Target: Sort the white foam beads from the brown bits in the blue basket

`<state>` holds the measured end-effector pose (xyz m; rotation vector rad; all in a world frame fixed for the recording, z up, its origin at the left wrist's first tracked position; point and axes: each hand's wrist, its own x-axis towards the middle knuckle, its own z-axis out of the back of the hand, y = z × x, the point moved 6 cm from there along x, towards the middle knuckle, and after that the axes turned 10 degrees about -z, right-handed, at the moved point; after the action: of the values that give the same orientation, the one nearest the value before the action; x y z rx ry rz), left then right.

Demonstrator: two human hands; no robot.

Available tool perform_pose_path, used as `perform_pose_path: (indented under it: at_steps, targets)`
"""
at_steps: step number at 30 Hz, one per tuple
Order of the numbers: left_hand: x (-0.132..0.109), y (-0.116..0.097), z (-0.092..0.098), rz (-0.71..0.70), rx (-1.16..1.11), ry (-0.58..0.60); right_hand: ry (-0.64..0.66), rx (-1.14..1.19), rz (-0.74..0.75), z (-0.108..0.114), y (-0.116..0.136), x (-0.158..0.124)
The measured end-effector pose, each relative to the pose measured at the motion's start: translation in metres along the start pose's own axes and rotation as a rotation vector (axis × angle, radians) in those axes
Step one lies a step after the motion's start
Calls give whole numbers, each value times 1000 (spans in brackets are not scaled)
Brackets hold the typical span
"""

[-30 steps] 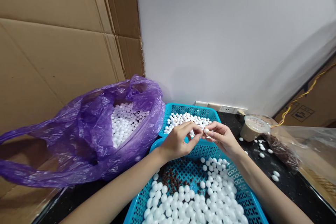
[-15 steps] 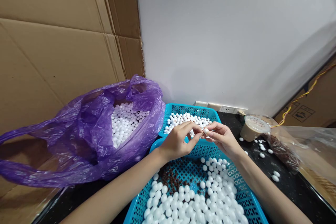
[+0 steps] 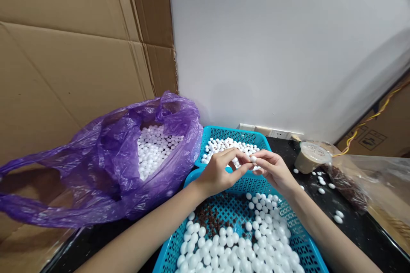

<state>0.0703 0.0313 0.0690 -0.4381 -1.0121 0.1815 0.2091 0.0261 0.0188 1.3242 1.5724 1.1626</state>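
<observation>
My left hand (image 3: 221,172) and my right hand (image 3: 273,169) meet above the near blue basket (image 3: 307,247), fingertips pinched together on one small white ball (image 3: 253,159). The near basket holds several white balls (image 3: 237,247) and a patch of dark brown bits (image 3: 209,215). Behind my hands stands a second blue basket (image 3: 209,133) with more white balls (image 3: 224,145).
A purple plastic bag (image 3: 105,166) full of white balls lies at the left against cardboard sheets (image 3: 70,51). On the black counter (image 3: 352,226) at the right stand a lidded cup (image 3: 309,157), loose white balls and a clear bag (image 3: 368,183) of brown bits. A white wall rises behind.
Both hands stay pinched on the white ball; the view has shifted slightly, nothing else has moved.
</observation>
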Motion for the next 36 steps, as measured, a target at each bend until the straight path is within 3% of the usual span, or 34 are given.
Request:
perform_pose_path:
  at_steps: [9, 27, 36]
  targets:
    - [-1, 2, 0, 2, 37, -1, -9, -18, 6, 2, 0, -1]
    - [-2, 10, -2, 142, -45, -20, -63, -43, 82, 3, 5, -1]
    - [-1, 14, 0, 152, -5, -45, -195, -198, 166, 11, 6, 3]
